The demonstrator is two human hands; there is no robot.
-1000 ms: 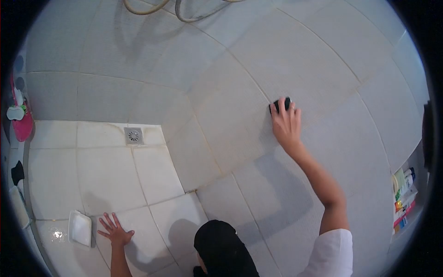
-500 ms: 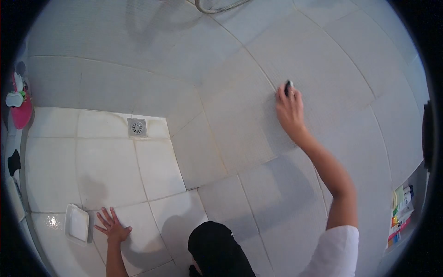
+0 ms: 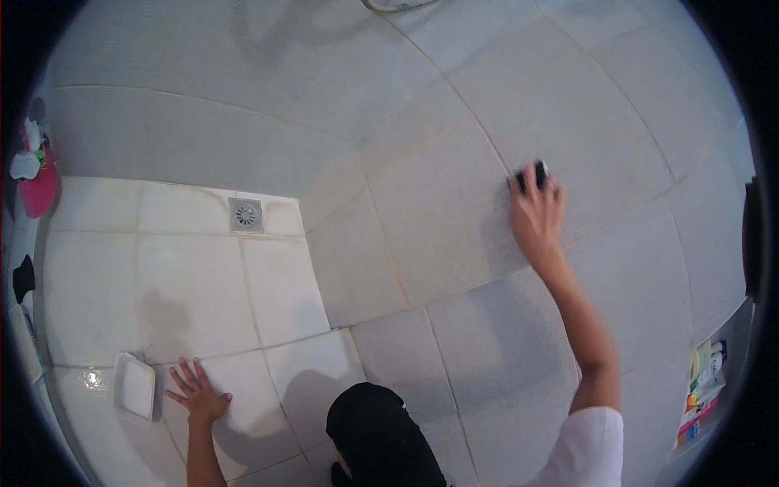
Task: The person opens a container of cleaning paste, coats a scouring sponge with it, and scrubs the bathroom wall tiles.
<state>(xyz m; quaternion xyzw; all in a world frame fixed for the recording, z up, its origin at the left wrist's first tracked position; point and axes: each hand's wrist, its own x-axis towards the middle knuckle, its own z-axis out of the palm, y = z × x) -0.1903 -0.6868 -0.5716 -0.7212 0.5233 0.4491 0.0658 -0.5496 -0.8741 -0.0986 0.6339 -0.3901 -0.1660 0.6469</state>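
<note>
My right hand (image 3: 539, 215) is pressed to the grey tiled wall (image 3: 454, 211), its fingers closed over a small black object with a pale edge (image 3: 531, 176). Most of that object is under the fingers, so its kind does not show. On the white floor tiles (image 3: 195, 276), my left hand (image 3: 203, 396) lies flat with the fingers spread and nothing in it. Just left of it rests a shallow white rectangular tray (image 3: 135, 388).
A square metal floor drain (image 3: 246, 215) is set near the wall corner. Pink and white items (image 3: 37, 183) stand along the left edge. Several tubes and packets (image 3: 704, 381) fill a niche at the right. Part of a shower hose (image 3: 398, 6) shows at the top.
My right hand has slid right and slightly down along the wall with the black object. The left hand stays flat on the floor. The view has shifted slightly.
</note>
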